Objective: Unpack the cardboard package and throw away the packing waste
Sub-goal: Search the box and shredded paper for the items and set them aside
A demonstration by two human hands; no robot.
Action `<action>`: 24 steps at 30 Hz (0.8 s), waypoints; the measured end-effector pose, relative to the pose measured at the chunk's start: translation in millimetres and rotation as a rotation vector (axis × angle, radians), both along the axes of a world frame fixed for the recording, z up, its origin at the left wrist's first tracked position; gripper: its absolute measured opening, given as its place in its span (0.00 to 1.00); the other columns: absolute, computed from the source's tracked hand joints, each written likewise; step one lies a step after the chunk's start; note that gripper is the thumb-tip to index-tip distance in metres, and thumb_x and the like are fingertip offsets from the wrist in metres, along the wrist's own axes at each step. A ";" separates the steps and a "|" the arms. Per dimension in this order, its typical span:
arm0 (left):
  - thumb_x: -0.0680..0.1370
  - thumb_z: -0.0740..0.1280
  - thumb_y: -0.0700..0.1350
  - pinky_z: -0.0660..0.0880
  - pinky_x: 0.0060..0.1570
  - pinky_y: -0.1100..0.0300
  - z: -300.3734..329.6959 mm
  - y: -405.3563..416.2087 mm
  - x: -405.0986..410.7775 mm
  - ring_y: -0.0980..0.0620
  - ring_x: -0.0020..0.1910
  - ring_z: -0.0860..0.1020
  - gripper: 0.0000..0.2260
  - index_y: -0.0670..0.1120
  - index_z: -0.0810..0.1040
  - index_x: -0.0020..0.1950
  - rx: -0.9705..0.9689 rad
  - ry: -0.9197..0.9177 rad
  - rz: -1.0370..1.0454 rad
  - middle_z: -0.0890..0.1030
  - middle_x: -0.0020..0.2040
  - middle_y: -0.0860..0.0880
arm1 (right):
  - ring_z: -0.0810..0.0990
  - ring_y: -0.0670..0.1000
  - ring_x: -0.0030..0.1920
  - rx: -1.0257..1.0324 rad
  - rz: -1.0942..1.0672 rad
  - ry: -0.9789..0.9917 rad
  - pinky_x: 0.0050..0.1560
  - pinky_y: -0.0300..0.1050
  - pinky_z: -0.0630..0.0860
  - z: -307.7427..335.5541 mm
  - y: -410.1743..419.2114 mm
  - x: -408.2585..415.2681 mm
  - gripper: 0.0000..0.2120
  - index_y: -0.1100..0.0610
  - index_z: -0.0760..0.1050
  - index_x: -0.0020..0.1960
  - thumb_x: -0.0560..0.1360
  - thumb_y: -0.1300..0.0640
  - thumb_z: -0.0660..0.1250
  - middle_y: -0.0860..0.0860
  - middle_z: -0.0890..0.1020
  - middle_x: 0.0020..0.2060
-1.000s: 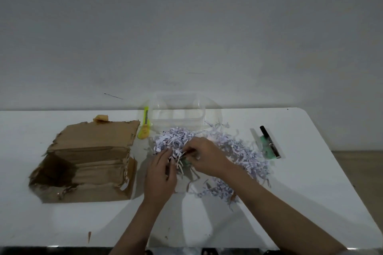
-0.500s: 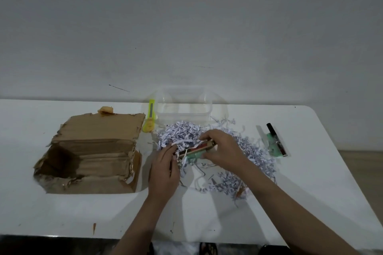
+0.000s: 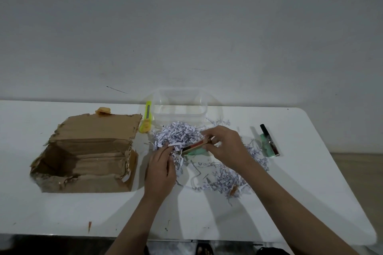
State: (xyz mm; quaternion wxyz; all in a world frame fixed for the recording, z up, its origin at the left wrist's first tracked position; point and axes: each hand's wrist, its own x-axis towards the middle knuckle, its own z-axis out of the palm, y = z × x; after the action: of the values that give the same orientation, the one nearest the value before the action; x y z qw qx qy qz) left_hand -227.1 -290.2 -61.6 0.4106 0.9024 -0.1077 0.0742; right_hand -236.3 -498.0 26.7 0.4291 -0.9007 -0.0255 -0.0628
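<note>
You've got the white table (image 3: 269, 203) under everything, and the torn cardboard box (image 3: 89, 151) lies open on its side, well left of your hands. The shredded paper (image 3: 178, 134) sprawls across the middle, in front of the clear plastic tub (image 3: 180, 105). Your right hand (image 3: 228, 147) pinches 1 slim packaged item (image 3: 195, 147) just above the shreds. Your left hand (image 3: 160, 170) has its fingers curled into the paper strips by that item's end. A second packaged item (image 3: 269, 141) lies far right; the yellow cutter (image 3: 146, 117) sits beside the tub.
</note>
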 end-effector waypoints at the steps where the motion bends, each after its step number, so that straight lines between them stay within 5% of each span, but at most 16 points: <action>1: 0.78 0.55 0.44 0.67 0.66 0.53 0.4 -0.5 -0.3 0.49 0.66 0.71 0.18 0.44 0.75 0.65 0.002 -0.002 0.001 0.76 0.65 0.47 | 0.82 0.46 0.41 0.027 -0.004 0.023 0.46 0.37 0.78 1.7 -0.5 -2.3 0.24 0.49 0.76 0.62 0.68 0.61 0.75 0.49 0.82 0.44; 3: 0.78 0.55 0.44 0.67 0.66 0.53 1.0 -0.7 -0.7 0.48 0.65 0.71 0.17 0.43 0.76 0.64 0.002 -0.003 0.003 0.76 0.65 0.46 | 0.83 0.44 0.41 0.047 -0.010 0.042 0.45 0.35 0.78 6.4 -1.7 -5.4 0.27 0.48 0.74 0.63 0.67 0.60 0.76 0.46 0.82 0.42; 7: 0.79 0.56 0.44 0.68 0.67 0.49 0.2 0.3 -1.3 0.48 0.66 0.71 0.17 0.43 0.76 0.64 0.010 -0.009 -0.001 0.76 0.66 0.46 | 0.82 0.46 0.44 0.085 -0.062 -0.002 0.50 0.38 0.80 26.6 -16.9 -10.0 0.14 0.56 0.81 0.52 0.68 0.60 0.76 0.50 0.82 0.43; 10: 0.78 0.56 0.45 0.67 0.67 0.52 1.4 -0.1 -2.2 0.48 0.66 0.71 0.18 0.42 0.75 0.65 0.024 -0.001 0.005 0.75 0.66 0.46 | 0.83 0.45 0.43 0.243 -0.145 -0.011 0.45 0.35 0.80 45.3 -41.8 -15.2 0.09 0.55 0.79 0.46 0.68 0.64 0.74 0.52 0.83 0.42; 13: 0.79 0.56 0.45 0.68 0.67 0.50 0.9 -0.5 -2.5 0.47 0.67 0.71 0.18 0.42 0.74 0.66 0.042 -0.002 -0.005 0.75 0.66 0.46 | 0.81 0.44 0.35 0.285 -0.349 -0.093 0.37 0.35 0.77 45.7 -75.3 -16.5 0.09 0.55 0.80 0.45 0.68 0.67 0.72 0.54 0.84 0.39; 19: 0.78 0.55 0.45 0.68 0.67 0.47 -1.4 -0.3 -0.8 0.47 0.67 0.70 0.19 0.42 0.75 0.65 0.054 -0.003 -0.013 0.74 0.67 0.46 | 0.81 0.54 0.38 0.214 -0.941 -0.134 0.43 0.43 0.76 11.6 -139.5 -37.8 0.08 0.54 0.82 0.44 0.67 0.60 0.68 0.55 0.83 0.37; 24: 0.78 0.56 0.45 0.67 0.67 0.45 -0.8 -1.3 -1.8 0.46 0.67 0.71 0.18 0.41 0.75 0.65 0.066 -0.024 -0.008 0.75 0.66 0.44 | 0.81 0.54 0.43 0.263 -1.058 -0.005 0.46 0.42 0.75 -21.4 -153.8 -56.4 0.09 0.59 0.82 0.47 0.67 0.62 0.71 0.56 0.85 0.43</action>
State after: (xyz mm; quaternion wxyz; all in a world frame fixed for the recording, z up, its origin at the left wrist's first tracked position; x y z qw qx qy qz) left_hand -228.9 -291.5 -62.4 0.3795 0.9140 -0.1189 0.0798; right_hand -292.7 -651.8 5.3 0.4480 -0.7292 0.4383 -0.2748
